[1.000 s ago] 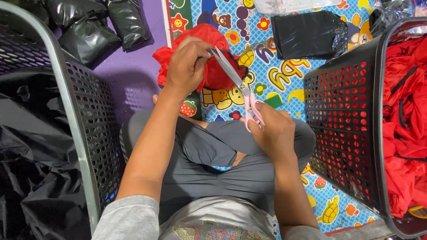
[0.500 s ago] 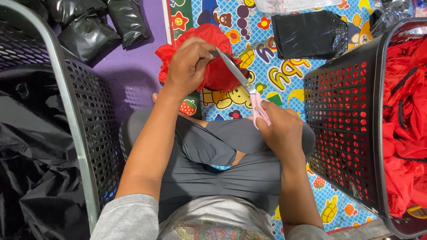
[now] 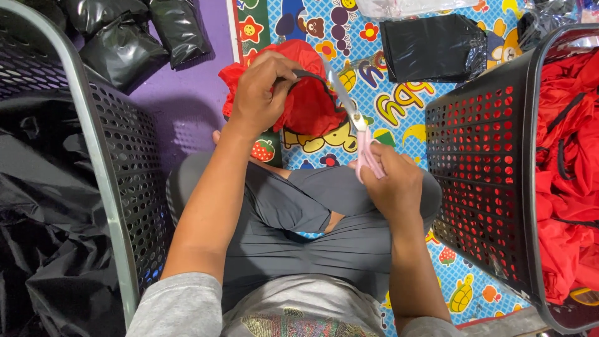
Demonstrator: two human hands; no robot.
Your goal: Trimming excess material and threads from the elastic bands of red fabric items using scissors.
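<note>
My left hand [image 3: 261, 92] grips a bunched red fabric piece [image 3: 309, 103] with a black strap along its edge, held above my crossed legs. In my right hand [image 3: 392, 184] are pink-handled scissors [image 3: 354, 125]; their blades point up and left and reach the black strap on the red fabric. I sit cross-legged in grey trousers on a colourful cartoon play mat [image 3: 405, 112].
A black perforated basket [image 3: 480, 168] full of red fabric [image 3: 571, 162] stands at my right. Another black basket [image 3: 118, 168] holding black fabric stands at my left. Black plastic packets [image 3: 433, 47] lie on the mat ahead, more at the upper left [image 3: 143, 37].
The scissors have swung from lying across the red fabric to pointing at its black strap. My right hand has shifted slightly right and down. My left hand keeps its hold.
</note>
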